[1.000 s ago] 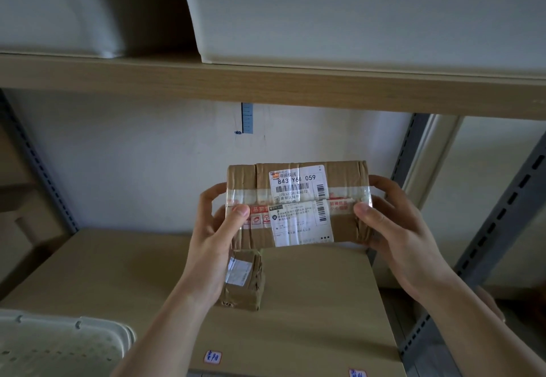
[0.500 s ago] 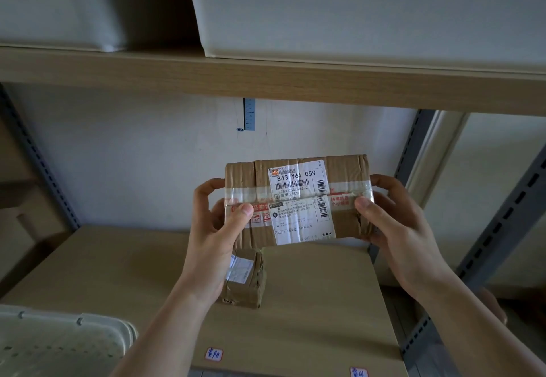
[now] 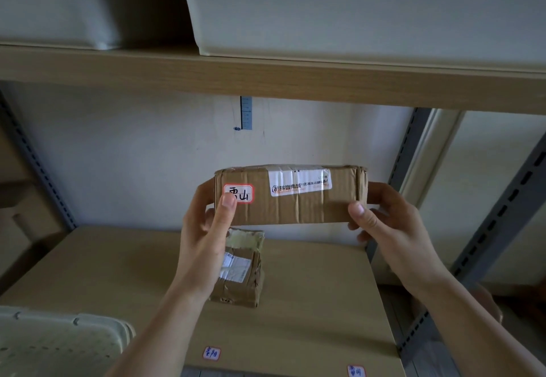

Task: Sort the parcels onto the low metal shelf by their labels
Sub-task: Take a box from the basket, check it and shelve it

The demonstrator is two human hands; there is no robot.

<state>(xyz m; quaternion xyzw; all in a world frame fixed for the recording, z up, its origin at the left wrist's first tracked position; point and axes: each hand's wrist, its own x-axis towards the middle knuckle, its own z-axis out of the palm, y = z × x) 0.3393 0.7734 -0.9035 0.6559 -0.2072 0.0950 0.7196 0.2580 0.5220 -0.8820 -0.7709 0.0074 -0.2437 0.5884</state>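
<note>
Parcel [image 3: 291,196] is held at frame centre, above the shelf [image 3: 310,294], long side level. It is gripped at its left end by the left hand [image 3: 206,229], thumb on the front face touching the red-bordered handwritten label [image 3: 238,193], fingers curled behind. Its right end is gripped by the right hand [image 3: 384,223], thumb on the lower front edge, fingers wrapped round the end. A white taped sticker [image 3: 300,184] is seen on the upper right of the front face.

A second, smaller parcel [image 3: 240,270] is lying on the shelf just below, partly hidden by the left wrist. Two small tags [image 3: 211,353] are stuck along the shelf's front edge, lower centre and lower right. A pale perforated crate [image 3: 59,344] is seen at lower left. Grey bins [image 3: 354,7] are sitting on the upper shelf board, across the top of the frame.
</note>
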